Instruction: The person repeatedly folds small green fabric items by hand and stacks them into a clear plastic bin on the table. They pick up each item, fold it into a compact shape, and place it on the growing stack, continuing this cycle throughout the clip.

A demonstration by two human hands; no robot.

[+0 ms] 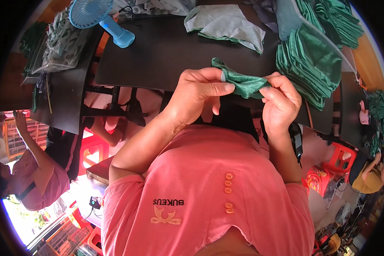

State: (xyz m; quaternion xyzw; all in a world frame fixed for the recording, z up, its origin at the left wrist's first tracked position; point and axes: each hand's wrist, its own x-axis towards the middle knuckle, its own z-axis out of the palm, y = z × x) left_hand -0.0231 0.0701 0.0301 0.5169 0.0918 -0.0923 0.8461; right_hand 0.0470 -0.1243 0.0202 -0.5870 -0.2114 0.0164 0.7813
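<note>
Between my two hands, just over the near edge of the dark table (153, 57), is a small piece of green velvet-like fabric (244, 82). My left hand (200, 88) pinches its left end between thumb and fingers, and a bit of pale lining shows there. The right end is gripped by the thumb and fingers of my right hand (280, 99). The cloth is folded and slightly bunched between them. Farther back on the table lie grey-white fabric pieces with green undersides (227, 27). A thick stack of green fabric pieces (310, 64) rests to the right of my right hand.
A blue desk fan (123, 37) stands at the back left. Beside it, a clear bin (56, 65) holds greyish cloth pieces. More green pieces (342, 24) lie beyond a translucent divider at the right. One person (41, 179) is at the left, another (369, 176) at the far right.
</note>
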